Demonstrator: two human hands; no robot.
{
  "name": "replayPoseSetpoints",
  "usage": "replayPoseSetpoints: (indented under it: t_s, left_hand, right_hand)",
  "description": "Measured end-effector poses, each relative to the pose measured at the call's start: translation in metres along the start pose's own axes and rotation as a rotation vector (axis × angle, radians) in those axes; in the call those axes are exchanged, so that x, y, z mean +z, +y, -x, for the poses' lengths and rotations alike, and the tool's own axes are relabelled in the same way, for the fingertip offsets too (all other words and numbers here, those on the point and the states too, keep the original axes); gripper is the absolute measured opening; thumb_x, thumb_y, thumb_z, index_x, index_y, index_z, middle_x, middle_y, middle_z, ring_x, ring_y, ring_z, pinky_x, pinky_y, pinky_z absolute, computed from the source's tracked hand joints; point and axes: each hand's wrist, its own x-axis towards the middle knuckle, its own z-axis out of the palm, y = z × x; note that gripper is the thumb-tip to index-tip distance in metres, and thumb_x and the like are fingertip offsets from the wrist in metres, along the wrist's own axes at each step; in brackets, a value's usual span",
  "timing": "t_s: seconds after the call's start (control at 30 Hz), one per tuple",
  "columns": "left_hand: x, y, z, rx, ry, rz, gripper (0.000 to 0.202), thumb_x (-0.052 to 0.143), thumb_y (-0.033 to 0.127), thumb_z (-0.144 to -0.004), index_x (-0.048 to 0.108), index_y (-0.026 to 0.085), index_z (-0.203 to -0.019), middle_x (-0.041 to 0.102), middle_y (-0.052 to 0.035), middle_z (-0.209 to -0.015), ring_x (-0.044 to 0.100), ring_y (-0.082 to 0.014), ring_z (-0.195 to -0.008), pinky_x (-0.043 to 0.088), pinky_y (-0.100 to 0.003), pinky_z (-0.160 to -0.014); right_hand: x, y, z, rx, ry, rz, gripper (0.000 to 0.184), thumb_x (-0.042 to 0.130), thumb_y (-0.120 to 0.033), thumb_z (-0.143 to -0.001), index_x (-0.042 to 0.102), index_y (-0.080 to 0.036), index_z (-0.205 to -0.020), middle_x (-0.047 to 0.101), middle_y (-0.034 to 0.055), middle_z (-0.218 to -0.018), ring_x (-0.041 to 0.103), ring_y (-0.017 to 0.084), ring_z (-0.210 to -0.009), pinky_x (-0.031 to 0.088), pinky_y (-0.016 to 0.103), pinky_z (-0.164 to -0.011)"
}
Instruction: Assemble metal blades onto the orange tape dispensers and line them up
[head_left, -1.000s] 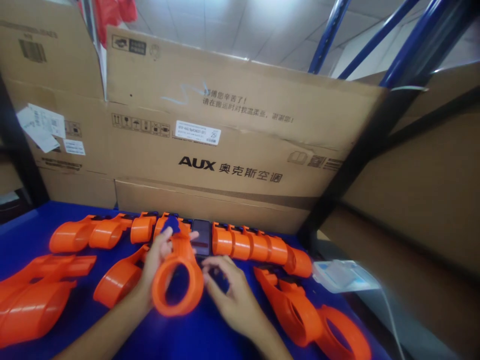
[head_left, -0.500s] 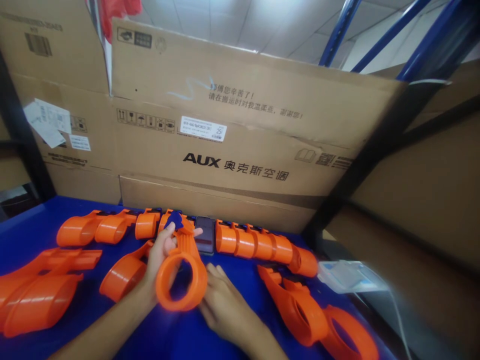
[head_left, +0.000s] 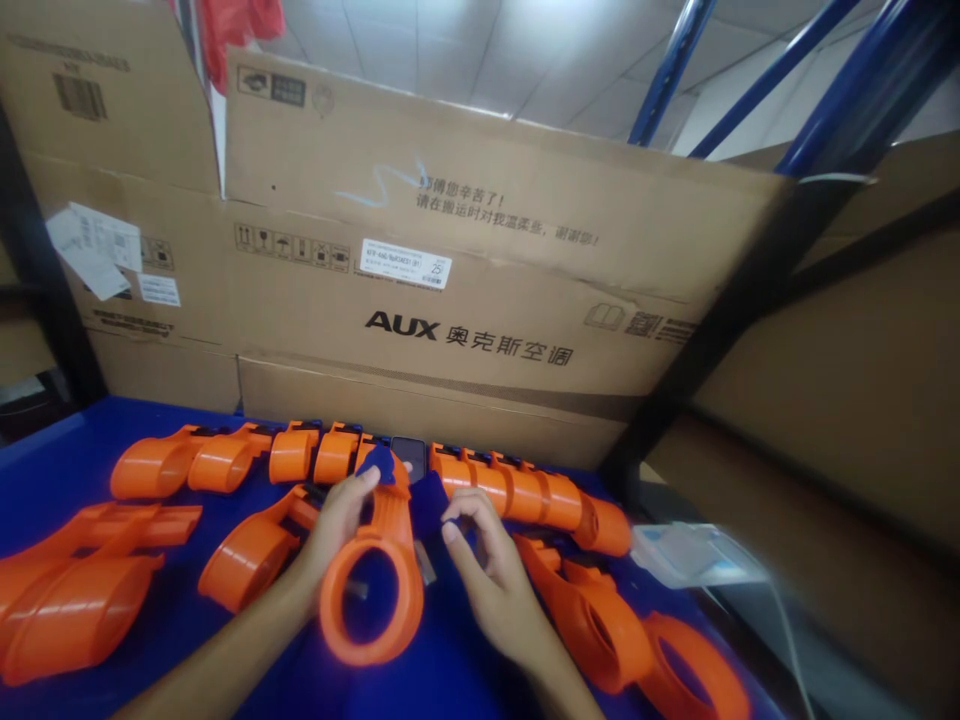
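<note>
My left hand (head_left: 346, 515) grips an orange tape dispenser (head_left: 409, 600) near its upper end, where a blue plastic part (head_left: 379, 462) sits. The round ring of the dispenser hangs down toward me. Just to its right, my right hand (head_left: 491, 570) is apart from the dispenser, thumb and index finger pinched together. A small dark bit shows at the fingertips, too small to name. A dark blue patch lies between the dispenser and these fingertips; I cannot tell whether it is held. A small clear strip (head_left: 426, 563) is seen beside the ring.
Several more orange dispensers (head_left: 525, 490) stand in a row along the back of the blue table (head_left: 300, 680), with others at left (head_left: 82, 610) and right (head_left: 694, 665). A dark phone-like device (head_left: 409, 455) lies among them. Behind rises a cardboard wall (head_left: 480, 260); a clear plastic case (head_left: 694, 553) sits right.
My left hand has brought the dispenser slightly right and nearer. My right hand has moved up and right from beside the ring, its fingers now pinched.
</note>
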Motion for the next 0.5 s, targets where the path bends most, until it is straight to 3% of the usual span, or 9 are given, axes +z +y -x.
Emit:
replayPoseSetpoints:
  t_s: [0.13, 0.33, 0.37, 0.43, 0.5]
  left_hand:
    - [0.003, -0.011, 0.002, -0.143, -0.146, -0.017, 0.04, 0.078, 0.033, -0.076, 0.073, 0.014, -0.11, 0.08, -0.0106, -0.094, 0.074, -0.0319, -0.093, 0.055, -0.041, -0.087]
    - [0.013, -0.013, 0.014, -0.157, -0.141, -0.087, 0.046, 0.075, 0.041, -0.079, 0.072, 0.013, -0.115, 0.08, -0.0122, -0.094, 0.075, -0.0336, -0.087, 0.056, -0.044, -0.084]
    - [0.014, -0.012, 0.014, -0.14, -0.133, -0.096, 0.046, 0.074, 0.042, -0.08, 0.072, 0.013, -0.115, 0.08, -0.0124, -0.096, 0.075, -0.0337, -0.088, 0.056, -0.044, -0.084]
    - [0.014, -0.012, 0.014, -0.08, -0.106, -0.11, 0.043, 0.074, 0.042, -0.08, 0.072, 0.014, -0.113, 0.079, -0.0123, -0.101, 0.074, -0.0333, -0.094, 0.055, -0.042, -0.087]
    - [0.012, -0.013, 0.012, -0.032, -0.088, -0.122, 0.041, 0.074, 0.041, -0.08, 0.072, 0.015, -0.111, 0.078, -0.0123, -0.108, 0.072, -0.0331, -0.102, 0.054, -0.042, -0.091]
  right_hand:
    - [0.001, -0.001, 0.0, 0.089, 0.058, -0.162, 0.016, 0.051, -0.04, -0.1, 0.055, -0.025, -0.103, 0.058, 0.0033, -0.1, 0.057, 0.021, -0.097, 0.049, 0.03, -0.087]
    - [0.003, -0.009, 0.004, 0.245, 0.067, -0.286, 0.021, 0.046, -0.048, -0.101, 0.052, -0.03, -0.11, 0.059, -0.0012, -0.086, 0.059, 0.015, -0.067, 0.053, 0.026, -0.065]
    - [0.003, -0.01, 0.004, 0.234, 0.089, -0.286, 0.022, 0.047, -0.049, -0.1, 0.052, -0.03, -0.112, 0.062, -0.0003, -0.09, 0.062, 0.016, -0.071, 0.055, 0.027, -0.067]
    - [0.004, -0.01, 0.004, 0.165, 0.149, -0.25, 0.025, 0.05, -0.048, -0.099, 0.052, -0.032, -0.118, 0.065, 0.003, -0.11, 0.067, 0.02, -0.097, 0.056, 0.03, -0.083]
    - [0.005, -0.006, 0.003, 0.099, 0.185, -0.215, 0.031, 0.053, -0.046, -0.098, 0.05, -0.032, -0.126, 0.061, 0.0048, -0.129, 0.059, 0.023, -0.122, 0.051, 0.035, -0.1]
